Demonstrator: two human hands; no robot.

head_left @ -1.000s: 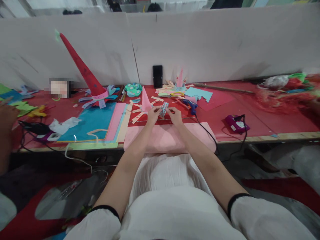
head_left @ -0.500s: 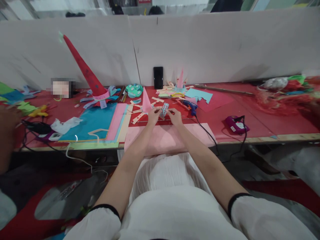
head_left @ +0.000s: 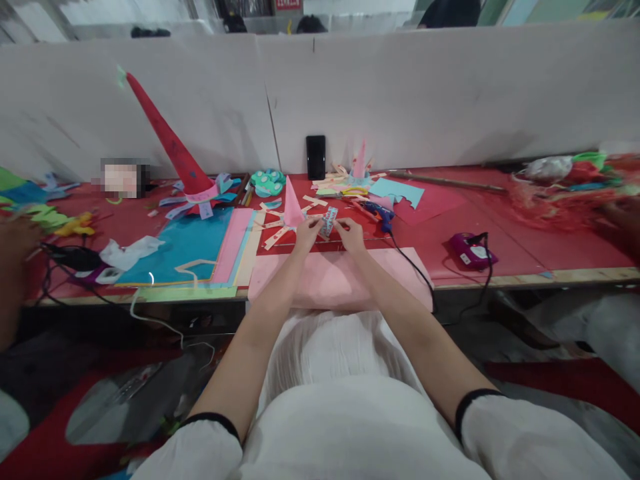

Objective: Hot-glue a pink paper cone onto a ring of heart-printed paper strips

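Between my hands is a small light-blue patterned strip (head_left: 329, 219) with red and white marks. My left hand (head_left: 309, 231) pinches its left side, and my right hand (head_left: 349, 233) has its fingers closed at its right side. Just beyond my left hand stands a pink cone (head_left: 293, 205) with pale, red-marked strips (head_left: 276, 237) spread around its base. Right of my hands lies a blue glue gun (head_left: 382, 215), its cord running to the front edge. A folded pink sheet (head_left: 335, 273) lies under my forearms.
A tall red cone (head_left: 170, 133) with a fringed base stands at left, behind blue sheets (head_left: 193, 243). A black phone (head_left: 316, 157) leans on the partition. A stick (head_left: 447, 180) and a purple device (head_left: 473, 251) lie at right. Another person's hand (head_left: 17, 240) is at far left.
My hands stay nearly in place, with the patterned strip still between them. At the far right edge, another person's hand has come into view.
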